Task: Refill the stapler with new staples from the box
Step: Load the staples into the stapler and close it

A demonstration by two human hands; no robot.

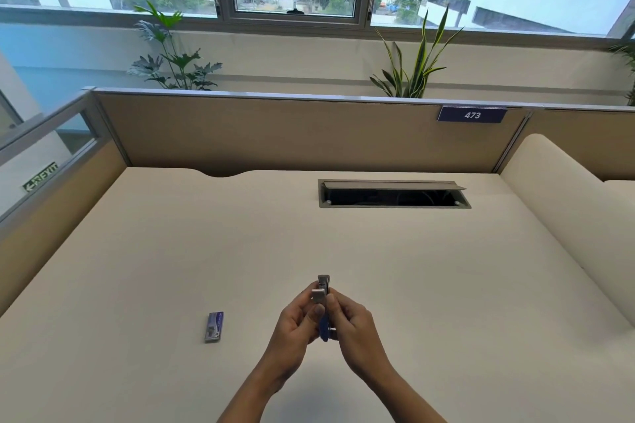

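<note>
Fingers (319,311): curled on both sides and clamped on the stapler (324,321), which they hold up off the worktop (446,285).
Staple box (214,327): left of the fingers and well apart from them. It is blue-purple and lies flat on the worktop, its long side running away from the person.
Left hand (293,328): thumb and fingertips pinch a small pale piece (319,295) against the stapler's upper part. Whether it is a strip of staples or part of the stapler cannot be told.
Stapler: between the fingers of both hands. The blue body sits low in the grip, and the metal nose pokes out beyond the fingertips, pointing away from the person.
Right hand (355,324): fingers curl round the stapler's right side, with the forefinger just beside the pale piece.
Worktop: cream, spreading under and around the fingers.
Cable hatch (395,194): far beyond the fingers and to their right, grey flap raised, dark inside.
Number tag (472,114): farther right still, on the partition (275,134), reading 473.
</note>
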